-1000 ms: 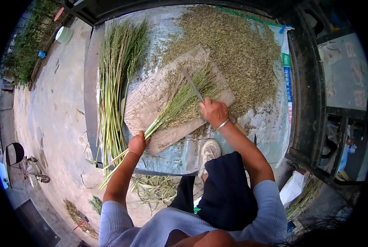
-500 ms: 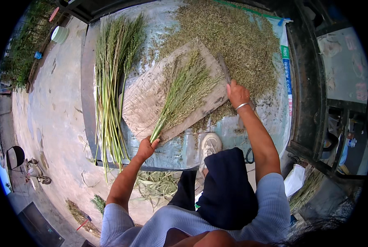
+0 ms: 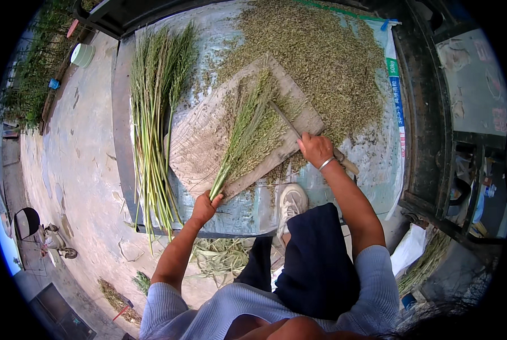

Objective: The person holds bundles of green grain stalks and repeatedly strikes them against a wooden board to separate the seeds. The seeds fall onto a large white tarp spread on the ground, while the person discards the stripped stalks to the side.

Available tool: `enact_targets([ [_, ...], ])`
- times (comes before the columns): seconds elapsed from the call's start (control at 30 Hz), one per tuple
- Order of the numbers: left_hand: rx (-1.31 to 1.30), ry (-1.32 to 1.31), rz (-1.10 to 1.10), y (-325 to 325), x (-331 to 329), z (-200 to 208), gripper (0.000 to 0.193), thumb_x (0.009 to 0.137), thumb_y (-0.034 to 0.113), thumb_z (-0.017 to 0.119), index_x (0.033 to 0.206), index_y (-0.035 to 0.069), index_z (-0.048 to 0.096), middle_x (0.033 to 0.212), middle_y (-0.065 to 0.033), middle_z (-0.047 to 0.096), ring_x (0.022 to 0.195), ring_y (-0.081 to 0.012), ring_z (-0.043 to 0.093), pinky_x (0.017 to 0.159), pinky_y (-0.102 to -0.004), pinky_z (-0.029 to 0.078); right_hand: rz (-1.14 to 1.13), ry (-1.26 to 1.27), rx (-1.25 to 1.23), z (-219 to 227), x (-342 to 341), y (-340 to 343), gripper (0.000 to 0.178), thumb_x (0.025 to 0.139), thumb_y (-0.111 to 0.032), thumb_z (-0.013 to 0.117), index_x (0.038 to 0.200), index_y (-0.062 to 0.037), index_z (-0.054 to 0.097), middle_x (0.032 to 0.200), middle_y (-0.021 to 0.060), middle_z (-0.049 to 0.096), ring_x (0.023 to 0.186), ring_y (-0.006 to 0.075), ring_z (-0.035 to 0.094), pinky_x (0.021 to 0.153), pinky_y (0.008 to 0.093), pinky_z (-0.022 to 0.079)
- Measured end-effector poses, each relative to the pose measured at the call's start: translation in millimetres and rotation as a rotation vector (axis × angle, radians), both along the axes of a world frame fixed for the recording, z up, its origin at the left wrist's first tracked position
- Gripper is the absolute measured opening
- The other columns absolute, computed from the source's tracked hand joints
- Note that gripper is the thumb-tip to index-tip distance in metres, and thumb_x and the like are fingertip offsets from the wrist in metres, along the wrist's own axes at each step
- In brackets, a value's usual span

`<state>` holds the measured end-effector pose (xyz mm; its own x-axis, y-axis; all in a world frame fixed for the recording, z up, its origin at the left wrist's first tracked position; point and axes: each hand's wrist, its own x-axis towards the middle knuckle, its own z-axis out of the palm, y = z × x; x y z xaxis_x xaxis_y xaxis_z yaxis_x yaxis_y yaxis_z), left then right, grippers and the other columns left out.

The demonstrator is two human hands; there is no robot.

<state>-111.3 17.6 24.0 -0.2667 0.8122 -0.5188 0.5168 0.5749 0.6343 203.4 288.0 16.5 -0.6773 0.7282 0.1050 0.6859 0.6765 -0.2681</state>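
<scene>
Stalk pile: the long green stalks (image 3: pixel 151 130) lie in a loose row well to the left of your left fingers, seed heads pointing away from you — untouched, and within reach of that hand.

Left hand: your left hand (image 3: pixel 204 205) is closed in a fist around the stem ends of the grass bundle (image 3: pixel 248 133), fingers curled tight with no gap showing. Judging by the grip, you hold it at the very butt so the seeded tips fan out ahead of your knuckles.

Bundle: it runs up and to the right from your fist, its heads spread flat on the wooden board (image 3: pixel 202 141). The board sits tilted beneath it, probably to give the heads a firm surface.

Blade: the long narrow tool (image 3: pixel 290 124) lies across the bundle's upper part, its far end beyond your right fingers and resting on the seed heads; the pale handle end (image 3: pixel 347 164) pokes out behind your wrist.

Right hand: your right hand (image 3: pixel 316 148) wraps the tool near its handle, fingers folded over it — the thumb side is hidden, so how hard you pinch cannot be told.

Loose seed: the chaff heap (image 3: pixel 321 51) spreads past the tool's tip over the pale sheet (image 3: pixel 378 170), just where stripped material would fall.
</scene>
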Motion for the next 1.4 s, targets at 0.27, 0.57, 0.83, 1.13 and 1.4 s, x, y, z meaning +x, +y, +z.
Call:
enact_targets([
  [0.27, 0.168, 0.533, -0.104, 17.7, 4.4, 28.3, 0.032, 0.082, 0.030, 0.062, 0.091, 0.005, 0.046, 0.066, -0.0198, 0.057, 0.059, -0.0395, 0.056, 0.050, -0.0482, 0.044, -0.455, 0.207, 0.033, 52.4, 23.7, -31.7, 0.026, 0.084, -0.026, 0.061, 0.080, -0.0035, 0.049, 0.058, 0.0162, 0.055, 0.051, 0.0350, 0.055, 0.044, 0.0424, 0.043],
  [0.57, 0.011, 0.964, -0.465, 26.1, 25.0, 13.4, 0.020, 0.079, 0.006, 0.051, 0.098, 0.002, 0.043, 0.075, -0.0130, 0.053, 0.059, -0.0287, 0.060, 0.049, -0.0393, 0.050, 0.201, 0.261, -0.027, 76.1, -75.1, -87.0, 0.020, 0.081, -0.018, 0.062, 0.073, -0.0086, 0.047, 0.058, 0.0083, 0.052, 0.052, 0.0267, 0.055, 0.052, 0.0365, 0.042],
  [0.83, -0.153, -0.236, -0.159, 34.9, 4.7, 12.6, 0.043, 0.066, 0.014, 0.072, 0.097, 0.000, 0.046, 0.077, -0.0207, 0.062, 0.065, -0.0380, 0.062, 0.058, -0.0431, 0.050, 0.220, 0.119, -0.160, 13.6, -79.9, -80.7, 0.010, 0.080, -0.016, 0.055, 0.075, -0.0101, 0.049, 0.059, 0.0109, 0.059, 0.053, 0.0284, 0.060, 0.051, 0.0420, 0.046],
  [1.13, -0.158, 0.372, -0.128, 52.5, 34.0, 25.4, 0.033, 0.072, 0.027, 0.067, 0.084, -0.001, 0.055, 0.074, -0.0237, 0.062, 0.072, -0.0396, 0.061, 0.066, -0.0473, 0.049, 0.415, 0.118, -0.018, 42.9, -94.6, -85.9, 0.010, 0.080, -0.014, 0.055, 0.074, -0.0099, 0.048, 0.061, 0.0086, 0.059, 0.055, 0.0261, 0.060, 0.052, 0.0405, 0.046],
  [1.4, -0.166, 0.495, -0.216, 50.4, 11.6, 24.7, 0.026, 0.072, 0.024, 0.064, 0.084, 0.003, 0.054, 0.071, -0.0194, 0.062, 0.067, -0.0379, 0.061, 0.061, -0.0467, 0.049, 0.114, -0.061, 0.127, -9.8, -0.3, 28.1, 0.023, 0.083, -0.025, 0.061, 0.077, -0.0082, 0.046, 0.057, 0.0097, 0.055, 0.050, 0.0298, 0.057, 0.046, 0.0416, 0.045],
])
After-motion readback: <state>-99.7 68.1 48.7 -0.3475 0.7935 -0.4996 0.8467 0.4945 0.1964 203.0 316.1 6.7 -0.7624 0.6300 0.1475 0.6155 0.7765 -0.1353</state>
